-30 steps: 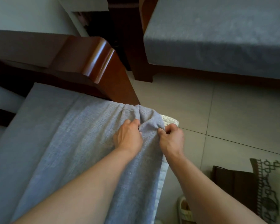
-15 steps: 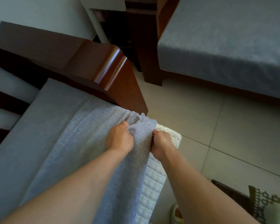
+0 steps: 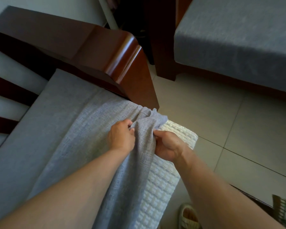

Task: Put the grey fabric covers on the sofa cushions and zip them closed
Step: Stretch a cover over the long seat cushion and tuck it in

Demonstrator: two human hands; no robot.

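Cover lies bunched over the cushion on the seat — left hand and right hand both pinch its edge; bare corner lies just beyond the right hand

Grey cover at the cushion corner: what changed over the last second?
The grey cover has slid back off the cushion corner: a second ago only a sliver of white quilting showed, now the corner and side are bare. Both the left hand and the right hand kept gripping the bunched fabric throughout.
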